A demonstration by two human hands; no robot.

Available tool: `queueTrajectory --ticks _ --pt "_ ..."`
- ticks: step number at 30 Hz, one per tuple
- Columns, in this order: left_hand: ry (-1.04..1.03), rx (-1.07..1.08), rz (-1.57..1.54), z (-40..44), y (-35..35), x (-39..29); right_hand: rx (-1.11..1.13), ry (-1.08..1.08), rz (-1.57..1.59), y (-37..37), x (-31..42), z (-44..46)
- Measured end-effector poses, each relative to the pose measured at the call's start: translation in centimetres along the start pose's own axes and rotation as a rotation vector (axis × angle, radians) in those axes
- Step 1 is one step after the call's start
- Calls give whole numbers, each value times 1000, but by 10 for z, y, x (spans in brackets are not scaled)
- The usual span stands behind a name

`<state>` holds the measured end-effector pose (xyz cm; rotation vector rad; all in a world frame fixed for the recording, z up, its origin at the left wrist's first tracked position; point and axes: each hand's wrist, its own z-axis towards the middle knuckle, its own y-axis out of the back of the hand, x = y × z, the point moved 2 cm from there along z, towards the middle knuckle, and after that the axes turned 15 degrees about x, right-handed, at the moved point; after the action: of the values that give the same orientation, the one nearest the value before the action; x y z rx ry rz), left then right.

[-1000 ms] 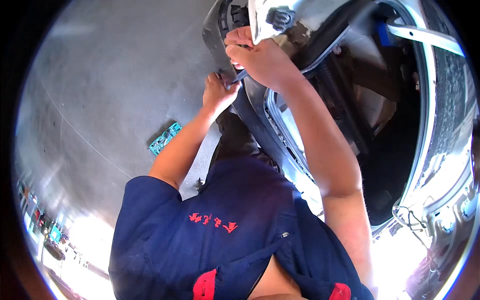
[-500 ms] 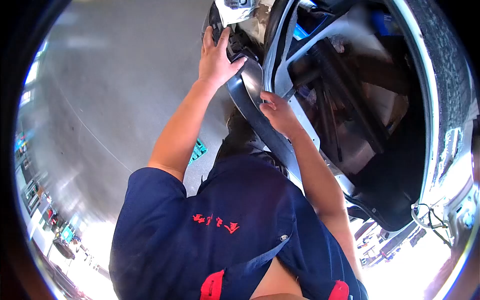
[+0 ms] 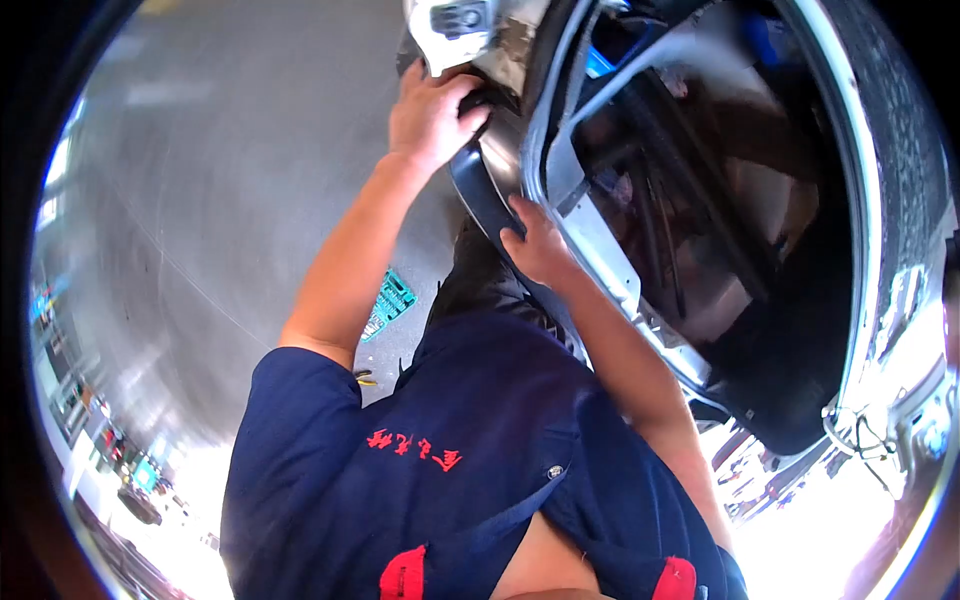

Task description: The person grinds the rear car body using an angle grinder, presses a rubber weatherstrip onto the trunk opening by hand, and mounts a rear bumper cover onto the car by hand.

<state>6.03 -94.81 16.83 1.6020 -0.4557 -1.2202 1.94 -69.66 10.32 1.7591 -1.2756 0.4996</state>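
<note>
A long, curved black car bumper [image 3: 474, 190] runs along the open rear of a car, in front of my legs. My left hand [image 3: 432, 118] is at its upper end, fingers curled over the dark edge and thumb bent inward. Just above those fingers is a white piece with a grey fitting [image 3: 458, 20]. Lower down, my right hand [image 3: 543, 248] grips the bumper's inner edge beside the silver body sill [image 3: 600, 245], with thumb and fingers on it. The undersides of both grips are hidden.
The car's open compartment [image 3: 700, 190] holds dark, long items on the right. A teal tool case [image 3: 390, 303] lies on the grey floor [image 3: 230, 180] by my left elbow, with yellow-handled pliers [image 3: 366, 378] nearby. Wires [image 3: 865, 435] hang at the lower right.
My left hand has shifted down slightly and its fingers are more curled. My right hand has slid a little down along the bumper. The teal case shows more fully.
</note>
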Motion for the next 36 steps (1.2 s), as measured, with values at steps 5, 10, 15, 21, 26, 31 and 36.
queueTrajectory --ticks 5,10,15,21,26,31,36 --pt "-160 -72 93 4 -9 3 106 -351 152 -30 -84 -80" --pt "-218 -105 229 3 -23 12 21 -669 210 -60 -171 -205" --pt "-195 -75 262 3 -22 6 -286 -908 351 -101 -252 -290" --pt "-95 -78 249 -25 -32 -36 -623 -1033 389 -118 -304 -357" --pt "-355 128 162 -104 -81 -154 -739 -1057 283 -103 -320 -400" --pt "-568 1209 3 -191 -186 -235 -616 -988 167 -76 -312 -426" --pt "-634 1165 324 -207 -243 -276 -618 -661 71 -89 -323 -434"
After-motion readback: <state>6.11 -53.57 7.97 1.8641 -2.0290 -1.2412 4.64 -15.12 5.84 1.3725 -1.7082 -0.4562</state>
